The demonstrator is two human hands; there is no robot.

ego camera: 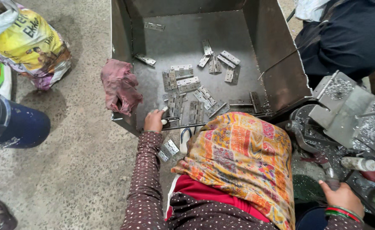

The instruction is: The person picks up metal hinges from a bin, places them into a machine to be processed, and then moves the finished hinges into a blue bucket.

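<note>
My left hand [153,121] rests at the front rim of a large grey metal tray [277,51], fingers curled around a small metal hinge among several flat hinges [183,83] scattered over the tray floor. My right hand [343,198], with red and green bangles at the wrist, grips the dark lever handle [329,175] of a metal press machine [345,106] at the right. A patterned orange scarf [243,157] hangs between my arms and hides part of the tray's front edge.
A pink rag [119,85] drapes over the tray's left rim. Two hinges [168,149] lie on the concrete floor below my left hand. A printed sack [30,42] and a dark blue container [13,123] stand left. A person in dark clothes [349,34] sits top right.
</note>
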